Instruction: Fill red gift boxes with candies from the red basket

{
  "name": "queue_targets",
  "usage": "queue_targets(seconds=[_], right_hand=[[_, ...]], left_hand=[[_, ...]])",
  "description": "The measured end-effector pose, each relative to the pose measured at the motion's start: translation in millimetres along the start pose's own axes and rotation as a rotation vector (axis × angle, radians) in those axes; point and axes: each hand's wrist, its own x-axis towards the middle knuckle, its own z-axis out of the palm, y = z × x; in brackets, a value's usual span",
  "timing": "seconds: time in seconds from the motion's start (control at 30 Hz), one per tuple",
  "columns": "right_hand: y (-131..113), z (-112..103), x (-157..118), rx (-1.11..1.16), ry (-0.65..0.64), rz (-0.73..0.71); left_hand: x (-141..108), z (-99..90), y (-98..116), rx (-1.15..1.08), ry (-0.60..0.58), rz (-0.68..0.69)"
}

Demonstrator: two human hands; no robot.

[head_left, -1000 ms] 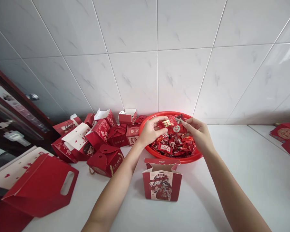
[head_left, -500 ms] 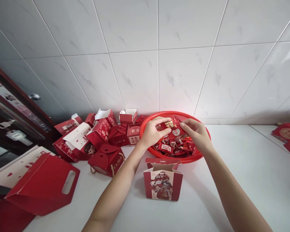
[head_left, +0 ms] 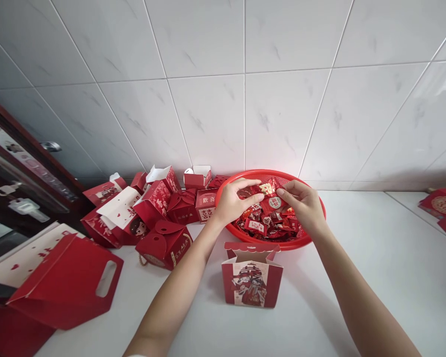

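Note:
Over the red plastic basket (head_left: 317, 233), my left hand (head_left: 235, 201) is closed, its thumb and fingers pinching a wrapped candy (head_left: 266, 189) with gold lettering. Close on its right, my right hand (head_left: 304, 206) grips a red wrapped candy (head_left: 274, 203) with a pale round label. The two candies overlap in view, and parts of them are hidden by my fingers. Below my hands, several loose wrapped candies (head_left: 256, 226) fill the basket. In front of it, a red gift box (head_left: 252, 285) with a printed couple stands upright, its top open.
Several red gift boxes (head_left: 154, 201) cluster left of the basket, one with a rope handle (head_left: 164, 244) nearest my left forearm. A larger red box (head_left: 69, 282) with a handle slot lies at left, near a dark cabinet with keys (head_left: 26, 206). Red items (head_left: 440, 206) lie far right.
My hands stay over the basket with the candies, shifting only slightly. The gold-lettered candy shows a little more clearly between my fingers. The view has tilted a little.

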Motion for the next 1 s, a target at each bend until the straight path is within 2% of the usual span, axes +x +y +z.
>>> queue_targets(seconds=[0.2, 0.53, 0.83, 1.0], right_hand=[[1, 1, -1, -0.005, -0.011, -0.008], [-1, -3, 1, -0.067, 0.024, -0.092], [1, -16, 4, 0.042, -0.026, -0.015], [3, -14, 4, 0.053, -0.08, 0.035]], left_hand=[[0, -1.0, -2, 0.033, 0.02, 0.036], [0, 0.9, -7, -0.051, -0.034, -0.026], [4, -0.9, -12, -0.148, -0.134, -0.138], [1, 3.0, -5, -0.216, -0.142, -0.168]])
